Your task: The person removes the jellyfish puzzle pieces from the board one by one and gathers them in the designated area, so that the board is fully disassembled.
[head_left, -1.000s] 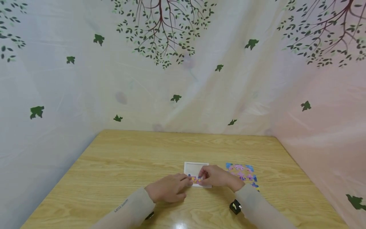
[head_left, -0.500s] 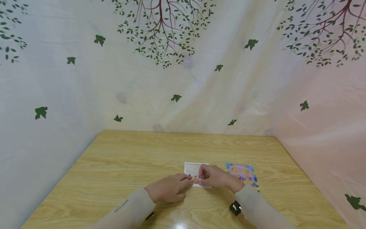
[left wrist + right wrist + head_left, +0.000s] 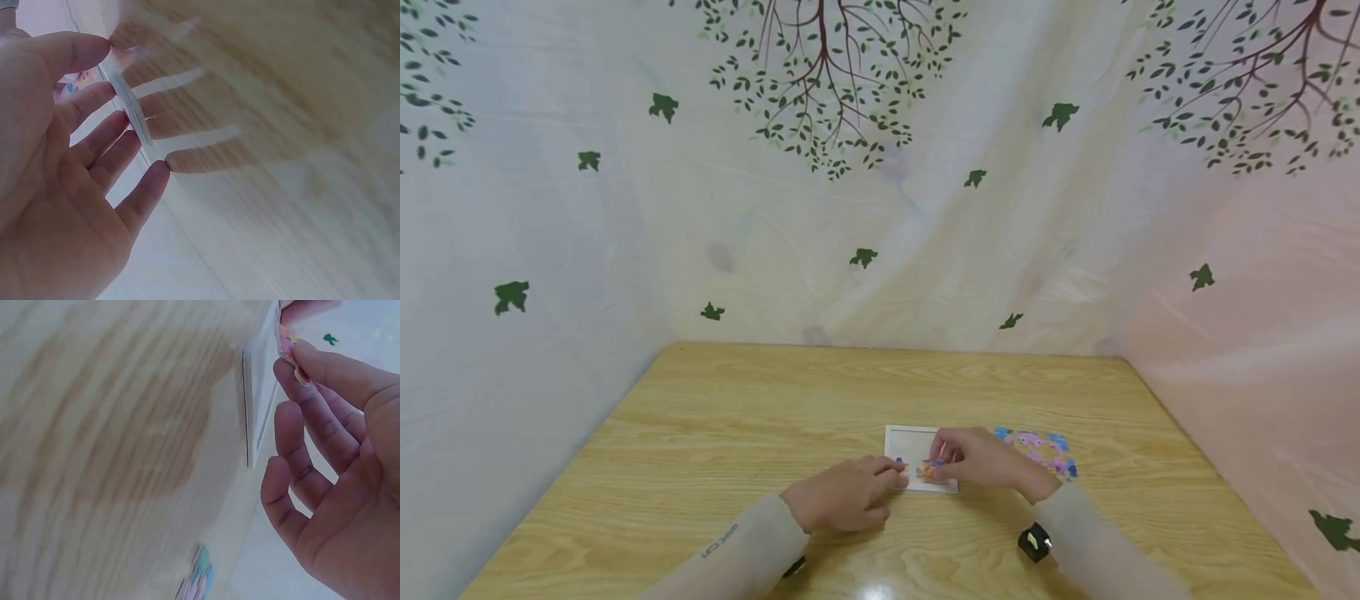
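A white puzzle tray (image 3: 913, 440) lies on the table, its edge also seen in the left wrist view (image 3: 135, 114). My left hand (image 3: 844, 493) rests at its left side with fingers extended, the fingertips along the edge. Under those fingertips shows a bit of a blue and yellow puzzle piece (image 3: 900, 461). With thumb and forefinger, my right hand (image 3: 981, 458) pinches a yellow, pink and blue puzzle piece (image 3: 288, 344) close over the tray's right half. The other right fingers are loosely bent.
Right of the tray lies a group of pink and blue puzzle pieces (image 3: 1037, 442), partly hidden behind the right wrist. A black device (image 3: 1035, 542) hangs under the right sleeve. Leaf-patterned curtains (image 3: 865, 208) surround the wooden table (image 3: 760, 392).
My right hand has moved slightly right with the pinched piece, opening a gap between it and the piece by the left fingertips. The left hand has stayed in place.
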`<state>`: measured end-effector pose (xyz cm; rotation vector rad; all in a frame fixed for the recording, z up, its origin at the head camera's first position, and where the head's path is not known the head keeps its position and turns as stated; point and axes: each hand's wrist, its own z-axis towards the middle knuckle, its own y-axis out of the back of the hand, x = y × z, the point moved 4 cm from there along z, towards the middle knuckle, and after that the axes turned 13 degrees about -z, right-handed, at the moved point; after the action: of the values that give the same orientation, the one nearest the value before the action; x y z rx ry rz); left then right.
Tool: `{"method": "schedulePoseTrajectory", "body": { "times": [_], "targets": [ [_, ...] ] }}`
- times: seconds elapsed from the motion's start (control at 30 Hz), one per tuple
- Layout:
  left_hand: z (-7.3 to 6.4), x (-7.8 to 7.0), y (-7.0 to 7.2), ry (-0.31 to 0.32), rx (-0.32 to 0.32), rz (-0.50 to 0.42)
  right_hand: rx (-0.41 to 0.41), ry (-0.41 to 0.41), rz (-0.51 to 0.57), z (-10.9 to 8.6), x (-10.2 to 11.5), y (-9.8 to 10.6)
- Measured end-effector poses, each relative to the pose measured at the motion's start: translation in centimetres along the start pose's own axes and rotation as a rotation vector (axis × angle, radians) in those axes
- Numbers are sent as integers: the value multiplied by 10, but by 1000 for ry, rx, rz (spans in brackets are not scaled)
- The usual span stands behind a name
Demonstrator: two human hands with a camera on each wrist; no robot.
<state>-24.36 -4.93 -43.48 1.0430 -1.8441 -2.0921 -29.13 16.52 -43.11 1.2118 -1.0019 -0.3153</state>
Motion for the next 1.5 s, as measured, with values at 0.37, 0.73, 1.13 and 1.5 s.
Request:
{"method": "schedulePoseTrajectory", "body": {
  "times": [0.37, 0.73, 1.13, 1.5],
  "targets": [
    [-1, 4, -1, 4, 7, -4, -13, -7, 11, -38, -43, 23],
    [-1, 8, -3, 43, 46, -46, -10, -89, 74, -85, -78, 41],
    [0, 15, -7, 15, 27, -34, 30, -99, 115, -102, -92, 41],
    [-3, 8, -1, 42, 34, -30, 29, -130, 91, -101, -91, 38]
  ]
}}
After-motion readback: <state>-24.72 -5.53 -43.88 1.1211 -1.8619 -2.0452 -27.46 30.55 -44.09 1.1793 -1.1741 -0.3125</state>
